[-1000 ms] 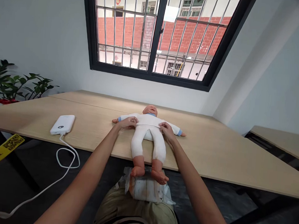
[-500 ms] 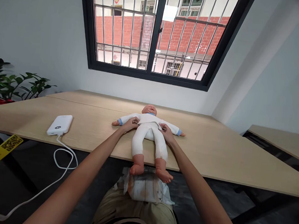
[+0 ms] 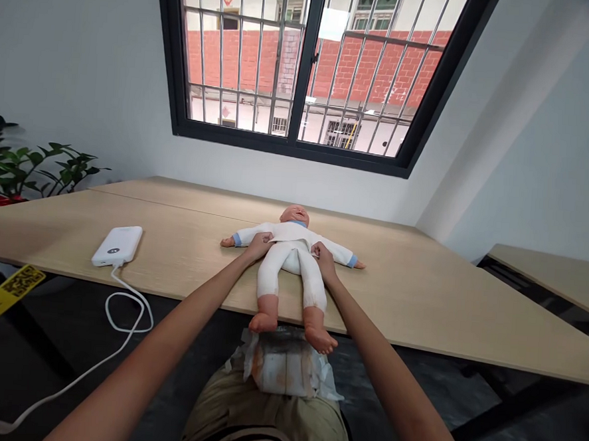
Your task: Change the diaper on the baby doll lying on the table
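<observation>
A baby doll [image 3: 295,215] lies on its back on the table, head toward the window and arms spread. Its feet stick out past the near table edge. It wears a white top [image 3: 292,232] with blue cuffs and collar, and white leggings [image 3: 270,272]. At the waist on the left, my left hand [image 3: 260,246] is closed on the top's lower edge. My right hand [image 3: 325,259] pinches the same hem on the other side. Between the legs shows a white padded piece [image 3: 292,264]. My fingertips are partly hidden.
A white power bank [image 3: 118,245] stands on the table [image 3: 420,295] at left, its white cable [image 3: 142,314] hanging over the edge. Worn, taped white padding [image 3: 290,366] rests on my lap. A yellow tag [image 3: 5,299] hangs at left, below a potted plant [image 3: 38,165].
The doll's legs and feet have shifted slightly up and left. My fingers have closed more tightly at the hem, which now lies more evenly across the waist.
</observation>
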Tool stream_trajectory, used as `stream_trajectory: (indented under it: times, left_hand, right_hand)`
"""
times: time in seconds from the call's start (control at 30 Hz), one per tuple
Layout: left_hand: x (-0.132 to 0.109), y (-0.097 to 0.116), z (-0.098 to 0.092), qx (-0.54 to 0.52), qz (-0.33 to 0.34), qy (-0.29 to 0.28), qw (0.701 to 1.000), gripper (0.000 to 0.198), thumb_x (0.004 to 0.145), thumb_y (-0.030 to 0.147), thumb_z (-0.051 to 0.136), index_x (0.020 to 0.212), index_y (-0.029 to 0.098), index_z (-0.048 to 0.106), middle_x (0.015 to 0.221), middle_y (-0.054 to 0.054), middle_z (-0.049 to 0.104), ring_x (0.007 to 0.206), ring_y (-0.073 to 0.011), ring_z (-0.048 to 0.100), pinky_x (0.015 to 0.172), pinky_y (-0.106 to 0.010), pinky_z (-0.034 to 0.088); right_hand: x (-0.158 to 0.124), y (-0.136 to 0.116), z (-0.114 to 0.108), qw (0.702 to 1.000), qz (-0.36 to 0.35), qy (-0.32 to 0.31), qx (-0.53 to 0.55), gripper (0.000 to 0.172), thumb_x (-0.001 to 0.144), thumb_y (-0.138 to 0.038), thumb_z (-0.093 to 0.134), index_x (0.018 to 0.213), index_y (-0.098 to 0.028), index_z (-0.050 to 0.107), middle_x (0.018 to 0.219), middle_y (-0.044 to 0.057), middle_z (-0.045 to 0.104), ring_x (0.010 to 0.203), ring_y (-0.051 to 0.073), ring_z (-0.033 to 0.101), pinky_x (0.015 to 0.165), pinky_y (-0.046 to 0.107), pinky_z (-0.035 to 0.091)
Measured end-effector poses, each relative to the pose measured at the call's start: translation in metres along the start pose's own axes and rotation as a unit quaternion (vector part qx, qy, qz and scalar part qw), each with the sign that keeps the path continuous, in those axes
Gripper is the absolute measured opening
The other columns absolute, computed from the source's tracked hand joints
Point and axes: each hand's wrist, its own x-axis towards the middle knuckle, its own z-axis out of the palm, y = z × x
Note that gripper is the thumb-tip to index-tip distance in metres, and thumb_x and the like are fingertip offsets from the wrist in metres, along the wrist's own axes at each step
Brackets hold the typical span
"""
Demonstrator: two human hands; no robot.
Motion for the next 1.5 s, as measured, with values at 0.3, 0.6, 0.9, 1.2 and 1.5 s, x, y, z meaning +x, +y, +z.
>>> stream_trajectory:
  times: [0.3,0.6,0.9,1.2,1.5]
  left_hand:
    - [-0.005,0.011,-0.020,0.053,-0.052,-0.087,0.993,0.030,0.065,0.025,0.069,0.054,0.020,0.041,0.046,0.006,0.037,0.041,-0.0064,0.030,0.043,-0.023,0.019]
    - [-0.003,0.001,-0.041,0.051,-0.064,-0.115,0.990,0.038,0.060,0.030,0.076,0.057,0.020,0.039,0.050,0.006,0.041,0.040,-0.0057,0.036,0.042,-0.022,0.021]
    - [-0.009,0.009,-0.033,0.125,-0.057,-0.116,0.984,0.037,0.067,0.033,0.070,0.057,0.020,0.037,0.049,0.005,0.036,0.043,-0.0063,0.031,0.045,-0.022,0.019]
    - [-0.020,0.043,-0.021,0.182,0.005,0.004,0.983,0.019,0.069,0.018,0.059,0.068,0.020,0.040,0.063,0.005,0.040,0.056,-0.0102,0.036,0.054,-0.023,0.032]
    - [-0.074,0.110,0.055,0.502,0.197,-0.272,0.797,0.082,0.066,0.012,0.068,0.140,0.031,0.041,0.153,-0.011,0.034,0.143,-0.0352,0.022,0.114,-0.060,0.015]
  right_hand:
    - [0.001,0.003,-0.003,0.999,-0.012,-0.021,-0.022,0.007,0.061,-0.021,0.050,0.058,-0.022,0.044,0.071,0.005,0.054,0.075,0.020,0.043,0.075,0.033,0.036]
    - [0.001,0.008,-0.005,0.999,-0.016,-0.018,-0.038,0.007,0.060,-0.019,0.051,0.057,-0.021,0.044,0.066,0.004,0.051,0.072,0.018,0.039,0.070,0.030,0.034]
    - [-0.001,0.013,-0.003,0.998,-0.026,-0.008,-0.059,0.008,0.066,-0.013,0.046,0.063,-0.020,0.044,0.069,0.002,0.051,0.072,0.015,0.037,0.070,0.026,0.032]
    - [0.002,0.018,0.000,0.996,-0.034,0.019,-0.078,0.009,0.064,-0.013,0.044,0.068,-0.021,0.043,0.069,-0.001,0.047,0.069,0.015,0.039,0.068,0.026,0.033]
    - [0.000,0.024,-0.005,0.985,-0.014,0.106,-0.138,0.025,0.070,-0.034,0.056,0.087,-0.021,0.043,0.093,0.004,0.050,0.085,0.019,0.048,0.077,0.029,0.042]
